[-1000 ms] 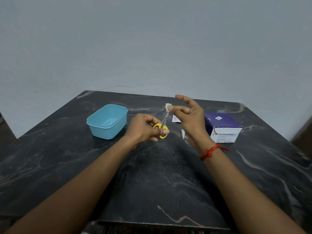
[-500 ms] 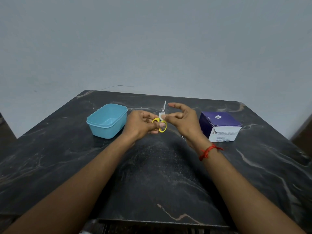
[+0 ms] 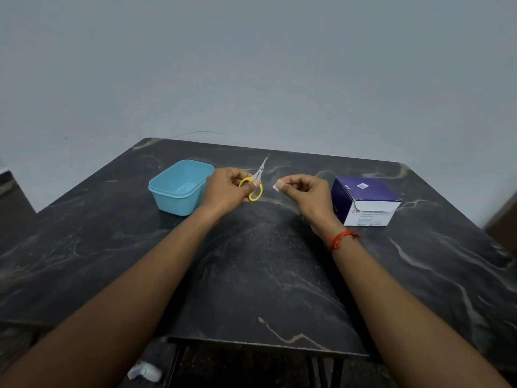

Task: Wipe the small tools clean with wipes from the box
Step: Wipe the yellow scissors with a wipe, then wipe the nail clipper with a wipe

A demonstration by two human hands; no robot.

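Wiping looks mid-way. The left hand (image 3: 226,189) grips the scissors (image 3: 259,172) by their handles above mid-desk (image 3: 265,275). The right hand (image 3: 307,194) pinches a wipe (image 3: 279,185) just beside them, not touching. The box (image 3: 366,200) sits near the right edge. No other tools show.

The dark marble table (image 3: 251,275) carries a blue tub (image 3: 179,189) and a purple wipe box (image 3: 366,201).

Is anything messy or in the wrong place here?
Only one thing: a small white scrap lies on the floor under the table, perhaps dropped. I cannot tell what it is.
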